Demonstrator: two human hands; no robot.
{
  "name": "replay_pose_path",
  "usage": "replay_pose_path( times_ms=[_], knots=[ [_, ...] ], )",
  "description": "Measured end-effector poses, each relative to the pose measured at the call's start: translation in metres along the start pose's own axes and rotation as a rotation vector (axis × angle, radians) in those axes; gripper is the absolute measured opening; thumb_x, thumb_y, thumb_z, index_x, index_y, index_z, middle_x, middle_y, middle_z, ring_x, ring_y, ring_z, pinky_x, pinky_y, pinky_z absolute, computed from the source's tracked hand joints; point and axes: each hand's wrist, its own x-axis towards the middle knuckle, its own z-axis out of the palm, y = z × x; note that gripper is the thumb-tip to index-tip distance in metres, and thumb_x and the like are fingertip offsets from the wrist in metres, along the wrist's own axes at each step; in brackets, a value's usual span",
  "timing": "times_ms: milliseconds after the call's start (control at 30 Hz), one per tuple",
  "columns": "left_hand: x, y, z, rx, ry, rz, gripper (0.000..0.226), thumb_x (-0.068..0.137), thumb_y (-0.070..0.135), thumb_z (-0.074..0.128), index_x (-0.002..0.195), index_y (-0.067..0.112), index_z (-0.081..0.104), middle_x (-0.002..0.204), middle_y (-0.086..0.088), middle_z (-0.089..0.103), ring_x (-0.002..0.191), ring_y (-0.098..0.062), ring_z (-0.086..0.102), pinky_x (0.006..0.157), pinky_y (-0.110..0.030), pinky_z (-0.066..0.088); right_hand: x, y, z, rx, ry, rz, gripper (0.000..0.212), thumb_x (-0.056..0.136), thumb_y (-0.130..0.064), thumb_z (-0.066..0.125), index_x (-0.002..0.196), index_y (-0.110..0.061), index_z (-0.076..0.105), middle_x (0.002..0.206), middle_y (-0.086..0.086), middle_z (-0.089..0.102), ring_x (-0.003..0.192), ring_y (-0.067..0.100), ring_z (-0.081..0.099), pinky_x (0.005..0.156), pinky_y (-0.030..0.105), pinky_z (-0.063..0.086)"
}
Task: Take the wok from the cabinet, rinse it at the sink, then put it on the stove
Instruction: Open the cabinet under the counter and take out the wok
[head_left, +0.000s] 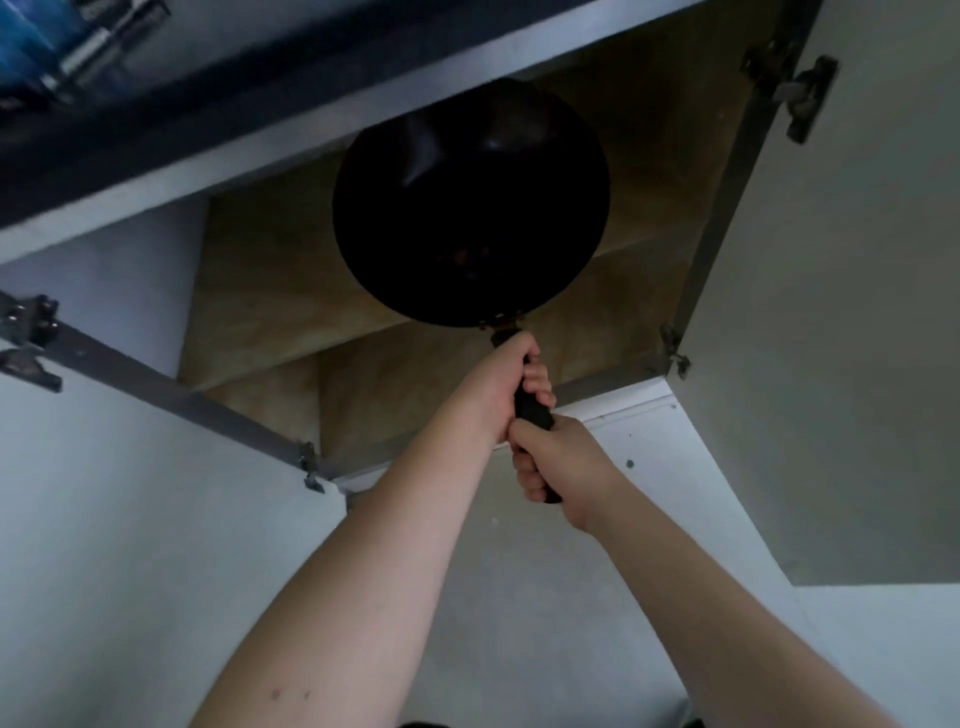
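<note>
Overhead cabinet (519, 218) open, both doors swung wide, tan wooden interior and one shelf edge visible; hinges (800, 93) exposed at the door edges. View tilted steeply upward, so sink and stove out of sight. Black wok (470, 208) raised in front of the cabinet opening, dark bowl toward the camera, rim partly overlapping the shelf line; contact with the shelf impossible to tell. Both forearms extended upward toward the long dark handle (532, 410), probably because the weight sits far out at arm's length above head height. Left hand (506, 384) wrapped round the handle close to the wok, fingers curled fully about it. Right hand (558, 462) clamped round the handle's lower end, just beneath the left, the two touching. Stacked two-handed hold likely chosen to check tipping of the bowl. Judged stage: removal from the cabinet under way; rinse and stove placement not yet done.
</note>
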Motion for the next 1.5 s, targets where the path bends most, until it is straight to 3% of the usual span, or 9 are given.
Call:
replay_pose_path(
  times_ms=[367,633,967,1300,1500],
  knots=[
    [-0.060,-0.003,0.025,0.002,0.066,-0.137,0.035,0.090,0.009,0.042,0.059,0.020,0.030,0.035,0.008,0.029,0.025,-0.006,0.024,0.033,-0.010,0.024,-0.079,-0.039,0.000,-0.104,0.077,0.102,0.005,0.081,-0.006,0.057,0.076,-0.006,0.055,0.050,0.002,0.048,0.037,0.012,0.039,0.038,0.021,0.034],
    [-0.149,-0.029,0.035,0.065,0.056,-0.318,0.037,0.092,0.010,0.039,0.059,0.020,0.027,0.033,0.008,0.027,0.023,-0.007,0.025,0.034,-0.010,0.025,-0.182,-0.046,0.018,-0.056,0.132,0.279,0.012,0.081,-0.004,0.053,0.071,-0.007,0.059,0.050,0.003,0.047,0.038,0.015,0.038,0.040,0.023,0.033],
    [-0.273,-0.064,0.037,0.098,0.043,-0.522,0.037,0.092,0.012,0.040,0.057,0.019,0.028,0.034,0.008,0.027,0.025,-0.007,0.025,0.036,-0.014,0.024,-0.311,-0.046,0.055,0.049,0.254,0.459,0.016,0.084,-0.003,0.049,0.070,-0.010,0.050,0.043,-0.004,0.044,0.037,0.011,0.035,0.038,0.020,0.030],
    [-0.362,-0.072,0.033,0.152,-0.032,-0.534,0.039,0.091,0.010,0.043,0.055,0.017,0.031,0.034,0.006,0.030,0.026,-0.008,0.027,0.035,-0.012,0.027,-0.403,-0.048,0.096,0.009,0.366,0.408,0.018,0.081,-0.008,0.054,0.065,-0.013,0.050,0.051,0.002,0.047,0.040,0.014,0.041,0.045,0.028,0.037],
    [-0.408,-0.061,0.036,0.208,-0.117,-0.504,0.040,0.090,0.010,0.042,0.053,0.017,0.030,0.036,0.005,0.030,0.029,-0.008,0.027,0.037,-0.013,0.027,-0.446,-0.059,0.120,0.099,0.415,0.279,0.019,0.084,0.000,0.051,0.071,-0.014,0.045,0.053,0.003,0.043,0.045,0.016,0.037,0.045,0.029,0.034]
  ],
)
